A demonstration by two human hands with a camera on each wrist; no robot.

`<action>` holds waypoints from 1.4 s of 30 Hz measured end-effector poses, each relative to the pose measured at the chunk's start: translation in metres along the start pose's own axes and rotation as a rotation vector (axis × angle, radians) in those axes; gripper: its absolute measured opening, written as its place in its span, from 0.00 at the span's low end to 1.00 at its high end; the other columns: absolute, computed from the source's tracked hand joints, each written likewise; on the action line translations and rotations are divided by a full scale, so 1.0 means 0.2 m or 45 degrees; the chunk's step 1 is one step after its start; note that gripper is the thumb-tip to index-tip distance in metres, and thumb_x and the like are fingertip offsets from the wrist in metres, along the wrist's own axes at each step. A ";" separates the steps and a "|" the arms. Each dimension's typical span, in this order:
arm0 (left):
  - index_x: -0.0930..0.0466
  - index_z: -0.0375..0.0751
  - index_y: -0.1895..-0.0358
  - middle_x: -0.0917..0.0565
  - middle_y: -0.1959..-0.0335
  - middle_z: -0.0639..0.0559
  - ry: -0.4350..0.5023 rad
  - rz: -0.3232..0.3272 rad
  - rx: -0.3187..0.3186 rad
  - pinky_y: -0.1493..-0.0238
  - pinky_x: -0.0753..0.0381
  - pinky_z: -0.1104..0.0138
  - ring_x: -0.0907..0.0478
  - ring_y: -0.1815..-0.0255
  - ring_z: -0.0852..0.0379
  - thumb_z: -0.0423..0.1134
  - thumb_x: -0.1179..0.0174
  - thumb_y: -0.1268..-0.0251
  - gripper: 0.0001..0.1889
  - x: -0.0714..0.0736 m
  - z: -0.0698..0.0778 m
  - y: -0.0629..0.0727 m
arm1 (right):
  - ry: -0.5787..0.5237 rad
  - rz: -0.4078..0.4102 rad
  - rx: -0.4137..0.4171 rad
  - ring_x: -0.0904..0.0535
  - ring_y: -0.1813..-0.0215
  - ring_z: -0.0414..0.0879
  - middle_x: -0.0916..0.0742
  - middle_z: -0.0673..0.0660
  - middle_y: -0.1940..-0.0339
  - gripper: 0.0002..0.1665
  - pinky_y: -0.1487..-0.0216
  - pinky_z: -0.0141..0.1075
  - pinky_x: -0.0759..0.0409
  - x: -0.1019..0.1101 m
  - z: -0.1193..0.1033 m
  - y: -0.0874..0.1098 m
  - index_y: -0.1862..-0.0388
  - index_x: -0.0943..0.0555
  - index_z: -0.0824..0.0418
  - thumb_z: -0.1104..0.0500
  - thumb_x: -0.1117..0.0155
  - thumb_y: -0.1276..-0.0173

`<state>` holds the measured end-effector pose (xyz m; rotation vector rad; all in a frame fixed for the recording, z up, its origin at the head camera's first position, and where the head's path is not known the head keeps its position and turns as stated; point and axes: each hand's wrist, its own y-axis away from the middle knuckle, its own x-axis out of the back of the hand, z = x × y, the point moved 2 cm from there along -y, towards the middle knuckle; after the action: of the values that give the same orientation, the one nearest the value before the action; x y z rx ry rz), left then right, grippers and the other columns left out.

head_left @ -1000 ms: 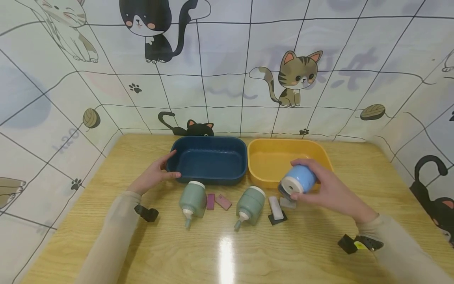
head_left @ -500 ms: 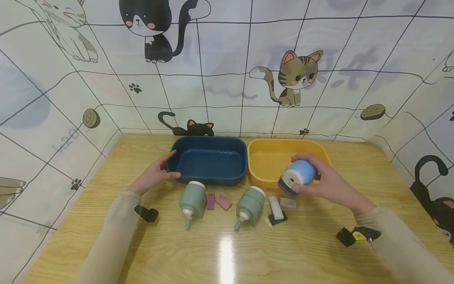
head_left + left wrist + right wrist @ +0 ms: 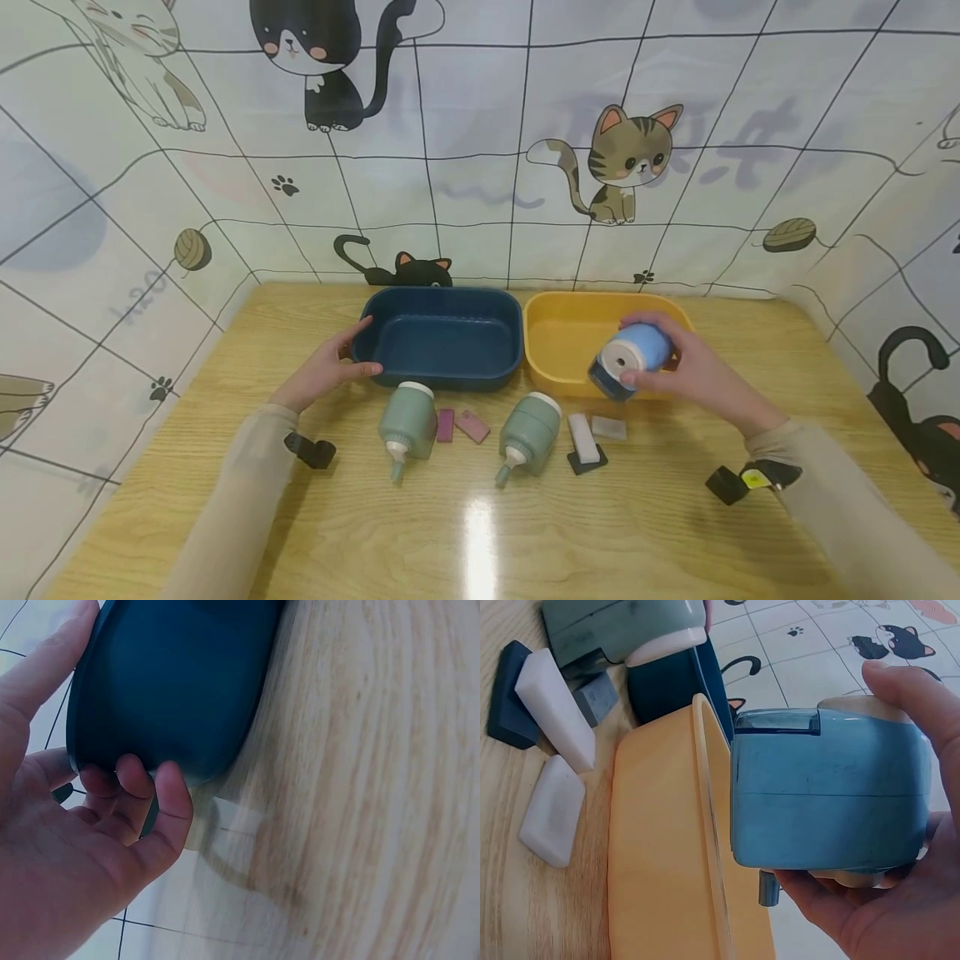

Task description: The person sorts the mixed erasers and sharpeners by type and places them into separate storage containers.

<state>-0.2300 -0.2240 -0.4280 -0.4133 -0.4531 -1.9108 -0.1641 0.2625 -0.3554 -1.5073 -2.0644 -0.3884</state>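
My right hand [image 3: 678, 367] holds a blue crank pencil sharpener [image 3: 647, 346] over the front rim of the yellow bin [image 3: 558, 385]. Tilted, the sharpener turns its pale, holed face to the front left. A clear drawer and a small crank knob [image 3: 768, 889] show in the right wrist view. At the left end of the dark blue bin [image 3: 442, 382], my left hand [image 3: 326, 371] grips the rim, thumb at the front corner, with curled fingers [image 3: 174, 802] against the wall. Two green sharpeners [image 3: 408, 421] [image 3: 531, 429] lie in front of the bins, their cranks toward me.
Between the green sharpeners lie two pinkish erasers [image 3: 446, 425] [image 3: 472, 427]. A white eraser [image 3: 582, 438] rests on a black one [image 3: 588, 463], beside a pale grey eraser [image 3: 609, 428]. A wall sheet with cat drawings stands behind the wooden table [image 3: 405, 542].
My right hand has lifted the blue sharpener up and away from me, off the spot near the erasers and over the yellow bin's rim. My left hand stays on the dark blue bin.
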 end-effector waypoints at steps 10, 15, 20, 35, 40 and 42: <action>0.53 0.50 0.22 0.53 0.23 0.40 -0.001 0.001 0.006 0.35 0.45 0.41 0.48 0.29 0.33 0.47 0.33 0.39 0.46 0.00 0.00 0.00 | -0.054 0.022 -0.065 0.31 0.44 0.61 0.31 0.63 0.38 0.38 0.53 0.41 0.24 0.03 0.03 -0.05 0.33 0.35 0.55 0.58 0.28 0.39; 0.52 0.49 0.22 0.53 0.23 0.42 -0.002 0.004 -0.005 0.34 0.46 0.41 0.49 0.28 0.33 0.46 0.33 0.38 0.46 0.00 0.00 0.00 | -0.088 0.012 -0.092 0.32 0.43 0.61 0.32 0.64 0.37 0.38 0.52 0.41 0.24 0.04 0.04 -0.06 0.32 0.36 0.56 0.58 0.29 0.38; 0.52 0.49 0.22 0.52 0.23 0.42 -0.002 0.004 -0.012 0.34 0.46 0.41 0.48 0.29 0.33 0.46 0.33 0.38 0.46 0.00 -0.01 0.00 | -0.078 0.008 -0.120 0.30 0.44 0.60 0.31 0.64 0.38 0.40 0.52 0.42 0.24 0.06 0.05 -0.08 0.31 0.36 0.57 0.57 0.28 0.38; 0.53 0.49 0.22 0.53 0.23 0.41 0.009 0.005 -0.017 0.35 0.45 0.42 0.45 0.30 0.34 0.46 0.33 0.38 0.46 0.00 0.00 0.00 | 0.066 0.016 -0.183 0.31 0.42 0.65 0.30 0.69 0.38 0.45 0.47 0.57 0.29 0.08 0.09 -0.14 0.29 0.38 0.59 0.52 0.26 0.40; 0.53 0.50 0.22 0.53 0.23 0.41 0.005 0.008 -0.019 0.35 0.44 0.42 0.45 0.30 0.35 0.45 0.33 0.38 0.46 0.00 -0.01 0.00 | 0.097 0.005 -0.196 0.31 0.42 0.66 0.30 0.70 0.38 0.46 0.46 0.59 0.29 0.09 0.11 -0.16 0.29 0.38 0.58 0.50 0.26 0.41; 0.53 0.50 0.22 0.53 0.23 0.41 0.005 0.009 -0.019 0.35 0.44 0.42 0.45 0.30 0.35 0.46 0.33 0.38 0.46 0.00 -0.01 0.00 | 0.102 0.003 -0.194 0.31 0.42 0.67 0.30 0.70 0.38 0.46 0.46 0.60 0.29 0.09 0.11 -0.16 0.29 0.38 0.58 0.50 0.26 0.41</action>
<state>-0.2301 -0.2248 -0.4302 -0.4203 -0.4347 -1.9092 -0.2044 0.2778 -0.3601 -1.5544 -2.0092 -0.6071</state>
